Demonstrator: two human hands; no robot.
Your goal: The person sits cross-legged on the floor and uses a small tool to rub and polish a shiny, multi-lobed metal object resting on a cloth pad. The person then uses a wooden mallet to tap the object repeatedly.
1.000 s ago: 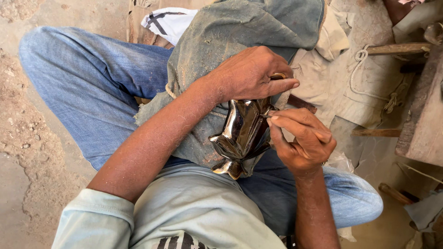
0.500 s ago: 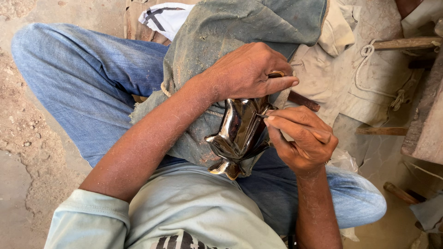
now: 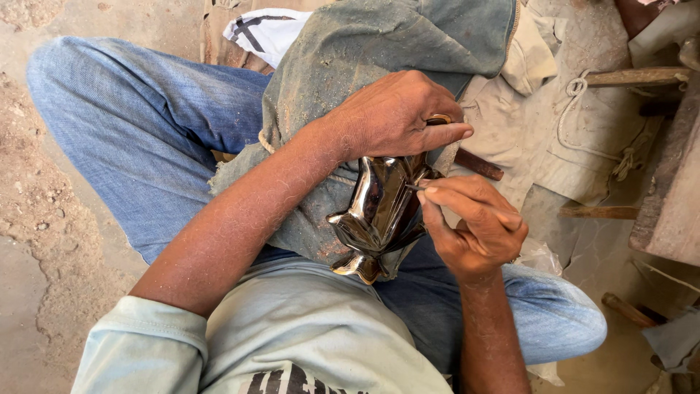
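Left hand point(image 3: 390, 117) is clamped down over the far end of the shiny metal piece point(image 3: 379, 215), fingers curled shut around a small tool point(image 3: 440, 119) with the thumb stretched flat along it, pinning the piece against the lap so it can't rock. The piece lies in the middle of the lap on a dusty cloth point(image 3: 379, 58) draped over the knee, which looks like padding and grip under the polished surface. Right hand point(image 3: 474, 230) sits just right of it, fingers pinched tight on a thin pointed tool point(image 3: 414, 187), tip touching the metal's right edge; the low, close grip suits fine control. Jeans point(image 3: 138, 131) show the legs crossed, making a cradle. Far right, wooden sticks point(image 3: 638, 76) and a cord point(image 3: 583, 109) lie apart on pale fabric.
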